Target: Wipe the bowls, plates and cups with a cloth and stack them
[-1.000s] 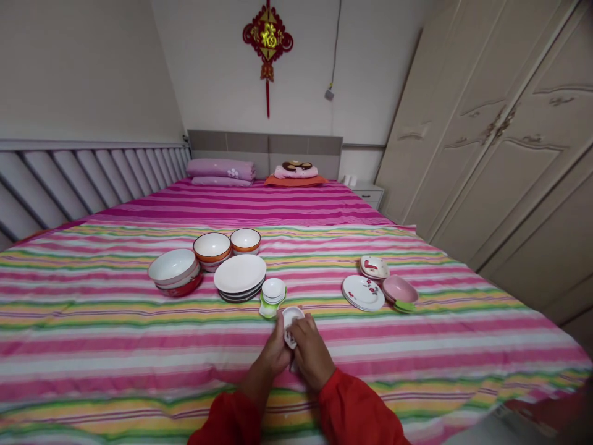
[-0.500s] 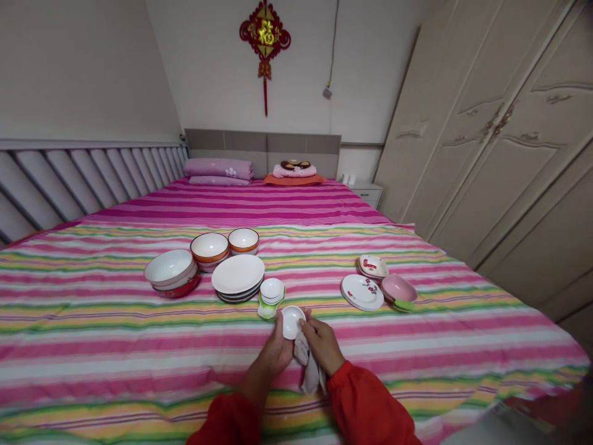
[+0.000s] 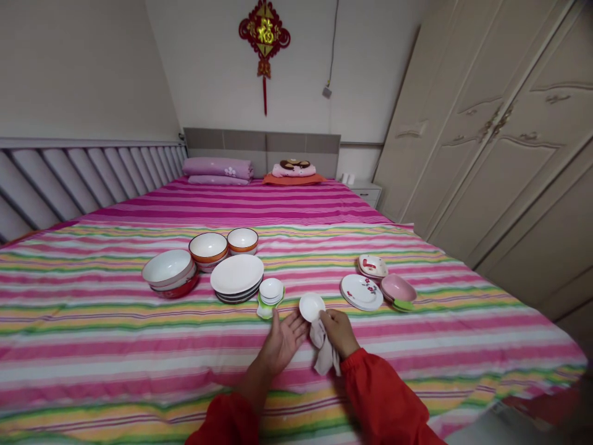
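My right hand (image 3: 340,330) grips a small white dish (image 3: 311,306) at its near edge, together with a pale cloth (image 3: 323,352) that hangs down from the fingers. My left hand (image 3: 283,340) is beside it with the fingers spread, its fingertips just left of the dish and holding nothing. Both sleeves are red. Just beyond my left hand stands a small stack of white dishes on a green one (image 3: 271,292).
On the striped bedspread (image 3: 92,334) stand a stack of white plates (image 3: 237,276), several bowls (image 3: 169,272) at the left, and a flowered plate (image 3: 362,291) with a pink bowl (image 3: 398,289) at the right. A wardrobe (image 3: 500,142) lines the right side.
My left hand has let go of the small white dish and opened. My right hand carried the dish and cloth to the right and a little farther away.
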`<action>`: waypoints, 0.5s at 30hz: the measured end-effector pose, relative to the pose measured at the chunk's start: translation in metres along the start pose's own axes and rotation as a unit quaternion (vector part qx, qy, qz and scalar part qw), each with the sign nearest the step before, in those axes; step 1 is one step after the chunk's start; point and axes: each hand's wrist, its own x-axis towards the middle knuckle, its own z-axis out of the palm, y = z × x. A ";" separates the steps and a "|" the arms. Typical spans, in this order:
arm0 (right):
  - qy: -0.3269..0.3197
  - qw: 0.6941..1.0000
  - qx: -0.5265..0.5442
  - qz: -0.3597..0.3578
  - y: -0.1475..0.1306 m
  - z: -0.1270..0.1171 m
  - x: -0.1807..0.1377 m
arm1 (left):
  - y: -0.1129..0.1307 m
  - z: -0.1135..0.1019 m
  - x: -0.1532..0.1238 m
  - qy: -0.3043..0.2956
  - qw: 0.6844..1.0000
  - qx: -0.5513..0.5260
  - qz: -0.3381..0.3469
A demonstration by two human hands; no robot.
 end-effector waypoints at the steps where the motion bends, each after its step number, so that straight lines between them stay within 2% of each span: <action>1: 0.013 1.000 -0.003 0.002 0.000 -0.003 0.003 | 0.001 -0.002 0.001 0.004 1.000 -0.002 -0.002; 10: 0.116 0.991 -0.038 0.047 0.010 -0.053 0.026 | 0.002 -0.007 0.001 -0.022 1.000 0.015 -0.002; 15: 0.108 0.991 -0.049 0.057 0.017 -0.053 0.024 | 0.003 -0.004 0.000 -0.007 1.000 0.025 -0.001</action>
